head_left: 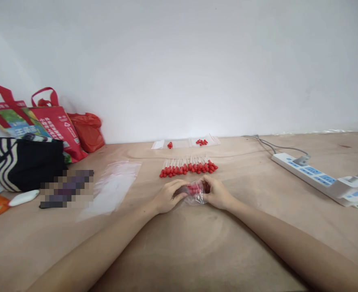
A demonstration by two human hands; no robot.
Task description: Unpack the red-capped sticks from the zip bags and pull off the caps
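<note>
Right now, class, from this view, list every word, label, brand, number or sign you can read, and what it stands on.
Red tote bag: white Chinese characters, too blurred to quote; beside them, a recycling-style triangle sign.
Blue-and-green tote bag: large pale characters, too blurred to read.
Power strip: any marking is too small.
No word, brand or number is readable.

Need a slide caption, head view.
Left hand and right hand hold a clear bag containing red pieces; red-tipped items lie in a row beyond.

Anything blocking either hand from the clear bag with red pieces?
Nothing visible: the left hand and right hand both hold the clear bag directly. The row of red-tipped items lies just beyond, not between.
</note>
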